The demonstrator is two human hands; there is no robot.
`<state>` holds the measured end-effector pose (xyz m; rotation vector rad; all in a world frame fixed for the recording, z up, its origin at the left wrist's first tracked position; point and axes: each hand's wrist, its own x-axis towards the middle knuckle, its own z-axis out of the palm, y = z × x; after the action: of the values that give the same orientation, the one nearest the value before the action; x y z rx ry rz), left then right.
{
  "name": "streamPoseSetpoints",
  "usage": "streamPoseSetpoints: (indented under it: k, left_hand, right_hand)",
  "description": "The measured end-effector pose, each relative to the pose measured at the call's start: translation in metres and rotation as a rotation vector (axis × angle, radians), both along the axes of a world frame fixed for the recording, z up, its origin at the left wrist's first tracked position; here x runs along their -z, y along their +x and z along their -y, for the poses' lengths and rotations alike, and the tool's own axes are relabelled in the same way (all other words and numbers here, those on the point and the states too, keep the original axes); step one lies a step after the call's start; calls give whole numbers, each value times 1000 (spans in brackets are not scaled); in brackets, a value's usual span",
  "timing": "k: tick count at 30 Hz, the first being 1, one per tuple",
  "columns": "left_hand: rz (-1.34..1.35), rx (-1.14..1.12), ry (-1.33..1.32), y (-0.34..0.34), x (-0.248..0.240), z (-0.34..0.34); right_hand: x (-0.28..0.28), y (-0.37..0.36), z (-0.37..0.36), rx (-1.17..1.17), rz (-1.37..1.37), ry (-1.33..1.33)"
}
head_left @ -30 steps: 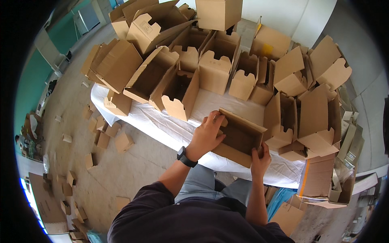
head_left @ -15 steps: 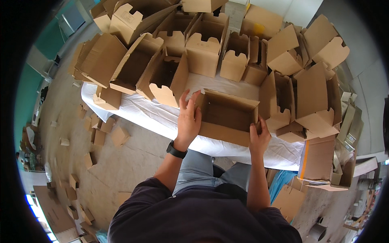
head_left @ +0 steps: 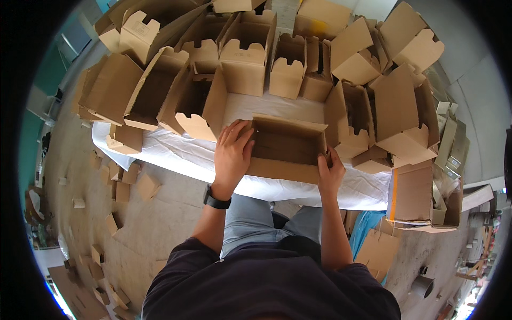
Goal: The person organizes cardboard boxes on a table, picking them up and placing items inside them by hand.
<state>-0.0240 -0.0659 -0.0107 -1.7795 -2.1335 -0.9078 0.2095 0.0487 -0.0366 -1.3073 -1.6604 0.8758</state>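
Note:
Directly in front of me an open-topped cardboard box (head_left: 282, 170) lies on the white-covered table, its long side toward me and its inside bare. My left hand (head_left: 232, 152), with a black watch at the wrist, lies closed over the box's left end, fingers bent together across it. At the other end my right hand (head_left: 332, 173) grips the corner, thumb on the near side and fingers round the outside. A taller box with a notched flap (head_left: 197, 125) stands just beyond my left fingertips.
Several open cardboard boxes (head_left: 242, 69) crowd the far side of the table. More boxes (head_left: 405, 117) stand at the right, beside a large carton (head_left: 413, 194) holding scraps. White cloth (head_left: 176, 154) covers the table. Small boxes (head_left: 148, 185) are scattered on the floor at left.
The view has shifted, so everything sits further left. My left fingers, raised and spread before, now lie bent over the box's end. My right hand keeps its grip.

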Motion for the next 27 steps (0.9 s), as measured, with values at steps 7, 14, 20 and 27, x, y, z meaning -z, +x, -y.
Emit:
streamPoseSetpoints:
  k: [7,14,20,27]
  left_hand:
    - [592,334,-184,0,10,-4]
    - [501,342,-368,-13,-3,-11]
    - [543,314,-253,-7,5,-24]
    - [575,333,-189,-9,6,-23]
  right_hand:
    - [2,0,-7,23,22,-15]
    - [1,-1,-9,3,37,14]
    - [-7,-4,-7,43,71,-55]
    - [-73,11,10,30,458,365]
